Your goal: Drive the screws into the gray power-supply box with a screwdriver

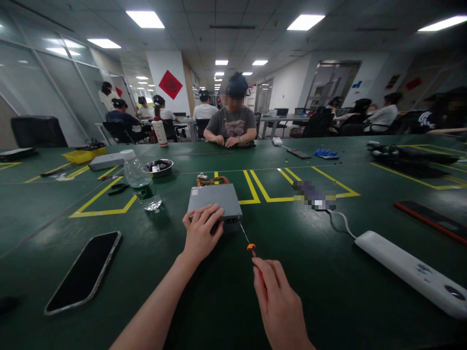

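A grey metal computer power supply (pixel 215 197) lies on the green table in front of me, its bundle of coloured cables (pixel 215 180) coming out at the far side. My left hand (pixel 203 228) holds it by the near left part, fingers over the top and thumb against the near side. In my right hand (pixel 277 291) is a screwdriver (pixel 251 247) with an orange and dark handle, gripped with closed fingers. Its thin shaft points up and left, and the tip meets the near right corner of the power supply. Whether a screw sits there is too small to tell.
Left of the power supply stand a water bottle (pixel 141 182) and a metal bowl (pixel 160 167) of small parts. A phone (pixel 85 270) lies near left, a white power strip (pixel 408 272) at right. Across the table (pixel 204 311) sits a person (pixel 233 119).
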Demonstrator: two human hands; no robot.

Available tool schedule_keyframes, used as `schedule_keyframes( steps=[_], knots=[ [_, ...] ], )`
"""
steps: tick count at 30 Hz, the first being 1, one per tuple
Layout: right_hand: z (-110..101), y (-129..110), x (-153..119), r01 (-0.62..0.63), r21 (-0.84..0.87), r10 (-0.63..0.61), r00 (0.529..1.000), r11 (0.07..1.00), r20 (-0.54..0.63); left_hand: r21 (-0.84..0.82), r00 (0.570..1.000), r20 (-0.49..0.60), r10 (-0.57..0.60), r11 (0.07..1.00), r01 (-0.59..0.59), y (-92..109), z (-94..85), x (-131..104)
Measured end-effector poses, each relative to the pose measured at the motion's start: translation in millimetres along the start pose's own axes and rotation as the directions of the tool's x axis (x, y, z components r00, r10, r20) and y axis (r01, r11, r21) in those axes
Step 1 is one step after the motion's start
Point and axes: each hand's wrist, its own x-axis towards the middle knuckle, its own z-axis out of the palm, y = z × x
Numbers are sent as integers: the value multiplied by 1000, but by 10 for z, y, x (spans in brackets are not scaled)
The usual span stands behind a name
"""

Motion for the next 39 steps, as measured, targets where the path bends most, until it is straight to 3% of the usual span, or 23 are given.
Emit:
schedule_keyframes(
  steps=[5, 12, 22, 29, 39],
  knots=[
    [29, -30, 3, -51, 28, 51, 999, 998, 15, 4, 1000, -4, -5, 1000, 5, -2, 5, -7],
    [20, -62, -1, -3, 57, 5, 1000, 998, -23, 4, 1000, -8, -8, 1000, 8, -10, 11, -11],
    [-20, -27, -1, -39, 9, 39, 997, 999, 61, 2, 1000, -14, -11, 1000, 11, 6, -5, -5],
    [7, -1, -22, 72, -6, -72, 997, 997, 8, 3, 1000, 7, -17, 1000, 17, 7, -3, -10],
    [-15, -40, 11, -41, 14, 40, 995, 999, 87, 1, 1000, 0, -11, 1000, 11, 9, -8, -5]
  ],
)
